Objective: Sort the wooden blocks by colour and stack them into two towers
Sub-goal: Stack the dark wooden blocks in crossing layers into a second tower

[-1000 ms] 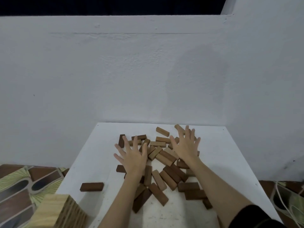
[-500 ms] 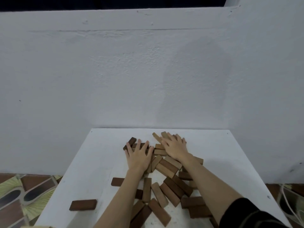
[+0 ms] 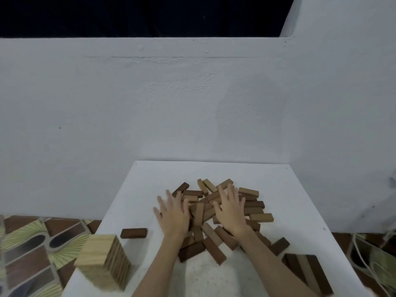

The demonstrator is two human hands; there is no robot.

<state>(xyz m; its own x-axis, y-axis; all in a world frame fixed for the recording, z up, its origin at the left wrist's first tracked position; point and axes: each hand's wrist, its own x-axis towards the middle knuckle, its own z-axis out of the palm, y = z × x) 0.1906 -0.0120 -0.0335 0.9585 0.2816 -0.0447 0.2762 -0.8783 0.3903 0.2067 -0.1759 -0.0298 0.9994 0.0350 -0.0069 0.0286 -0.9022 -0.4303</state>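
A loose pile of wooden blocks (image 3: 252, 205), some light tan and some dark brown, lies in the middle of the white table (image 3: 289, 189). My left hand (image 3: 174, 213) lies flat with spread fingers on the pile's left side. My right hand (image 3: 231, 207) lies flat with straight fingers on top of the pile's middle. Neither hand grips a block. One dark block (image 3: 133, 233) lies alone to the left. A tall stack of light blocks (image 3: 102, 261) stands at the table's near left corner. A few dark and light blocks (image 3: 308, 273) lie side by side at the near right.
A white wall (image 3: 192, 103) rises right behind the table. Patterned floor tiles (image 3: 32, 249) show to the left, and cables (image 3: 368, 254) lie on the floor to the right. The table's left and right edges drop off close to the blocks.
Both hands have drawn back toward me over the pile, fingers spreading. The head view has tilted, so the light stack at the near left is back in sight.
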